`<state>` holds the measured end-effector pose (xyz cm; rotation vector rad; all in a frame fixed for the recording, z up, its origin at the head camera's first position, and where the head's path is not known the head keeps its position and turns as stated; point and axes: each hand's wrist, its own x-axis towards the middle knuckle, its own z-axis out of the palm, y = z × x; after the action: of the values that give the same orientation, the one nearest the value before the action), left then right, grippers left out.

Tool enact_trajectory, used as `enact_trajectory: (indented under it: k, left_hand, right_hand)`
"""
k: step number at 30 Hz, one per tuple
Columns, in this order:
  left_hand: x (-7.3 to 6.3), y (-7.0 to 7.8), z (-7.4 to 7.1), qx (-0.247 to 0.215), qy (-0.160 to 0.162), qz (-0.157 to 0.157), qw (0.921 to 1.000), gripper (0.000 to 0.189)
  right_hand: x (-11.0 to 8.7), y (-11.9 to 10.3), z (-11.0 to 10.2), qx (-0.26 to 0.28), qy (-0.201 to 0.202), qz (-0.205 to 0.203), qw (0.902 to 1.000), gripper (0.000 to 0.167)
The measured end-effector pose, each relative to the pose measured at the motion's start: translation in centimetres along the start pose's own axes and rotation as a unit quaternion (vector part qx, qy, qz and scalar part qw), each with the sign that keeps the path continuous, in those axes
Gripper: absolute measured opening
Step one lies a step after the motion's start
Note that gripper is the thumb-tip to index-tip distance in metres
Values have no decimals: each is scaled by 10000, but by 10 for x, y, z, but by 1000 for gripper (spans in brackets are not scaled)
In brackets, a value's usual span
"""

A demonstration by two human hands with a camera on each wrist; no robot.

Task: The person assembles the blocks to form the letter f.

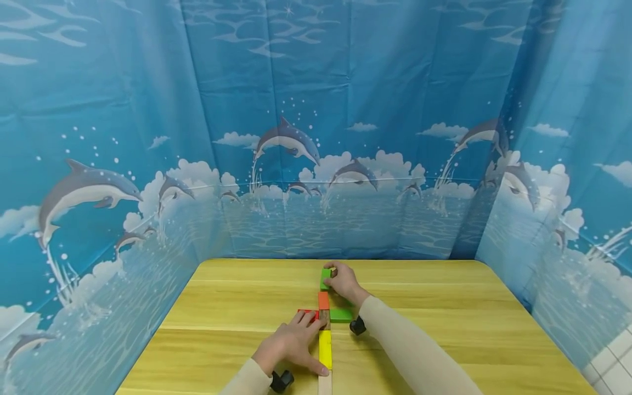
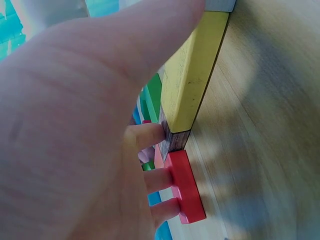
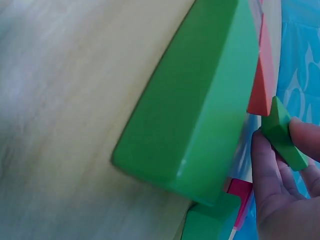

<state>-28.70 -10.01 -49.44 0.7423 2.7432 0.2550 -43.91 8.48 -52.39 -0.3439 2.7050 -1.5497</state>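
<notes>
In the head view, blocks lie in a line along the table. My right hand point(image 1: 345, 282) pinches a green block point(image 1: 325, 278) at the far end, just beyond an orange block point(image 1: 323, 300); the right wrist view shows this held green block point(image 3: 280, 130) tilted between thumb and fingers. My left hand point(image 1: 291, 343) rests spread over the near blocks. Its fingertips touch a red block point(image 2: 187, 187) and a dark wood-grained block point(image 2: 174, 141), while the thumb lies where the yellow block point(image 1: 325, 348) meets a pale block point(image 1: 325, 383).
Another green block point(image 1: 340, 315) extends rightward from the dark block, close under my right wrist. Black wrist straps with devices point(image 1: 357, 326) sit on both wrists. A blue dolphin curtain point(image 1: 316, 219) hangs behind and beside the wooden table point(image 1: 434, 307).
</notes>
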Motion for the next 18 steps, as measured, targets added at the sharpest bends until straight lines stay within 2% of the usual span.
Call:
enact_trajectory:
  k: [3, 11, 18]
  left_hand:
    - [-1, 0, -2, -37, -36, -42, 10000, 107]
    - [-1, 1, 0, -59, -55, -59, 9999, 107]
    - [-2, 1, -1, -48, -46, -91, 9999, 107]
  right_hand:
    - [0, 1, 2, -100, -41, -14, 9999, 38]
    - [-6, 0, 6, -906, 166, -146, 9956, 40]
    - [-10, -1, 7, -1068, 96, -87, 9942, 42]
